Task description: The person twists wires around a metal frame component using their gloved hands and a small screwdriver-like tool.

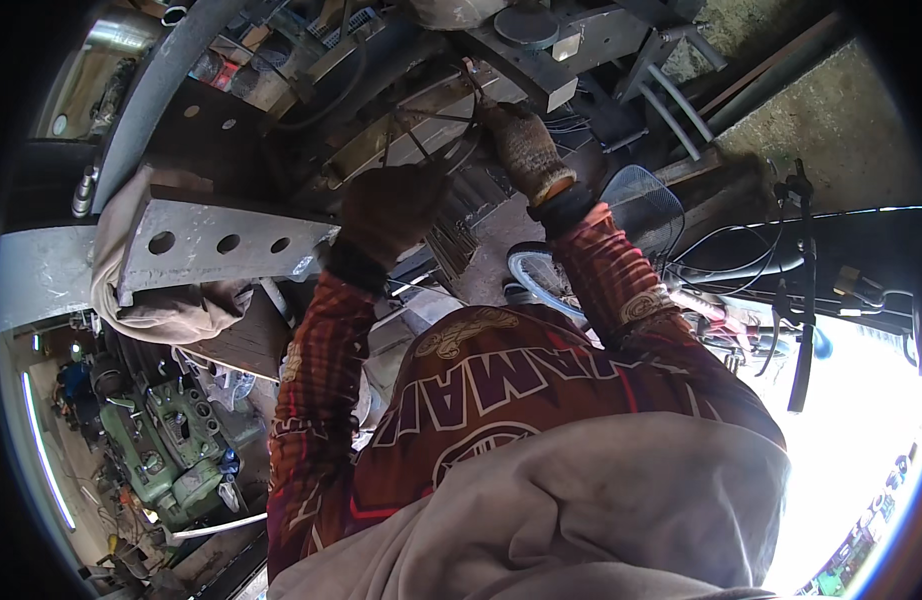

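My right hand (521, 150), in a grey-brown knit work glove, is closed around the upper end of a thin dark curved rod (467, 152). Lower and to the left, my left hand (393, 208) in a dark glove is curled near the rod's lower end. Its fingers lie in shadow, so what they grip is hard to make out. Beneath and beyond the hands runs a long pale metal bar (421, 122), with thin rods crossing over it.
Left of my left hand juts a grey steel plate with round holes (226, 240), a beige cloth (176, 312) draped by it. A wire basket (643, 205) and a bicycle wheel (541, 278) are at right. A green machine (166, 445) stands lower left.
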{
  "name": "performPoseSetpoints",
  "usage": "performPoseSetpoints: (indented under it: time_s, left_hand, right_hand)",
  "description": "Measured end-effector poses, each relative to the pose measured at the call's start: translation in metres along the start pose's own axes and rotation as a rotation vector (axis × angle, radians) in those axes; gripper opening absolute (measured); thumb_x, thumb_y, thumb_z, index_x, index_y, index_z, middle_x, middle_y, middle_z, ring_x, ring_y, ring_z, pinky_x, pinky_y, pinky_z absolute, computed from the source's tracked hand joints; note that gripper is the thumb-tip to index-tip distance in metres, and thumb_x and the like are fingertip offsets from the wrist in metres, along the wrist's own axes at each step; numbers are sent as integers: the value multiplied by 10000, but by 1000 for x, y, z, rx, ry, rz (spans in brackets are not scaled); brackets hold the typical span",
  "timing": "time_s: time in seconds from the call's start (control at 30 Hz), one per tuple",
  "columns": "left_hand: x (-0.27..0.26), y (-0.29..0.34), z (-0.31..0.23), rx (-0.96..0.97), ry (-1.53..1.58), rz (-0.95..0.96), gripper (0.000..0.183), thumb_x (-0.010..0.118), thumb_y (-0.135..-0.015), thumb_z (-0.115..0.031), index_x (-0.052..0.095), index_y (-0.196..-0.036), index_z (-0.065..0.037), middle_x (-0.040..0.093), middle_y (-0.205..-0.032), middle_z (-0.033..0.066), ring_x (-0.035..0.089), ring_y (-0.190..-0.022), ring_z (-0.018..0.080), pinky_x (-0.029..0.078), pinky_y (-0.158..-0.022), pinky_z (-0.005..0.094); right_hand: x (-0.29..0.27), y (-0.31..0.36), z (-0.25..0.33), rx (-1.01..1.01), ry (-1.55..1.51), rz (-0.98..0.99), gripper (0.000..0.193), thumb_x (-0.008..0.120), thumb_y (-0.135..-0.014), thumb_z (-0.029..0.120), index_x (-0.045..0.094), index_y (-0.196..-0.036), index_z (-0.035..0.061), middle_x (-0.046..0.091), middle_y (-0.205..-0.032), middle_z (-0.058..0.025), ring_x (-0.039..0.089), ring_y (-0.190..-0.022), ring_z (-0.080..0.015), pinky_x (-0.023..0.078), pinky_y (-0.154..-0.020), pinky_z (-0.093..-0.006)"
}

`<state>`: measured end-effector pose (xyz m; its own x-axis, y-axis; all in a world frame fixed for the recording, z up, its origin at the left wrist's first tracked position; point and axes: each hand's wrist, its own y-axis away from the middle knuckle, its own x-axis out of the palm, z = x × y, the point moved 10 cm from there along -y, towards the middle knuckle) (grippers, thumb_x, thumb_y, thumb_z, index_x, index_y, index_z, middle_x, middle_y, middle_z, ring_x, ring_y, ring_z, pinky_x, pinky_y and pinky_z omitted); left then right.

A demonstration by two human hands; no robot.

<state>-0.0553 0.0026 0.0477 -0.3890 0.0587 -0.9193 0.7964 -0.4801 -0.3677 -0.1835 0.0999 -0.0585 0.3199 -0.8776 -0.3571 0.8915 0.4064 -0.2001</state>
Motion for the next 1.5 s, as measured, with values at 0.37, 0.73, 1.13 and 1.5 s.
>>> performPoseSetpoints:
  time_s: [0.37, 0.73, 1.13, 1.5]
  left_hand:
    - [-13, 17, 5, -56, 14, 0, 172, 687, -917, -272, 693, -1071, -195, 545, -662, 7, 593, -610, 214, 468, -590, 400]
    - [5, -6, -51, -210, 23, 26, 105, 632, -917, -234, 669, -984, -161, 636, -752, 28, 665, -696, 230, 516, -599, 396]
    - [-37, 21, 0, 4, -30, 142, 279, 677, -819, -262, 663, -1073, -146, 627, -848, 3, 644, -854, 240, 503, -854, 441]
    - [0, 16, -49, -390, 395, 243, 618, 716, -879, -306, 465, -1411, -117, 669, -1020, 131, 683, -966, 316, 542, -816, 470]
  right_hand:
    - [17, 10, -22, 399, -447, -29, 280, 588, -1010, 268, 653, -1101, 12, 696, -917, -107, 700, -889, -201, 569, -784, -355]
    - [-18, -1, -1, -240, 146, 39, 253, 663, -890, 133, 661, -1131, 57, 657, -899, -153, 673, -832, -321, 547, -771, -418]
    - [-4, 80, 134, -579, 406, 88, 450, 668, -919, 293, 636, -1318, 88, 688, -1084, -180, 681, -958, -354, 551, -830, -463]
    - [5, 86, 27, 412, -466, 66, 266, 581, -1003, 234, 631, -1159, 24, 684, -862, -90, 693, -771, -162, 565, -660, -311]
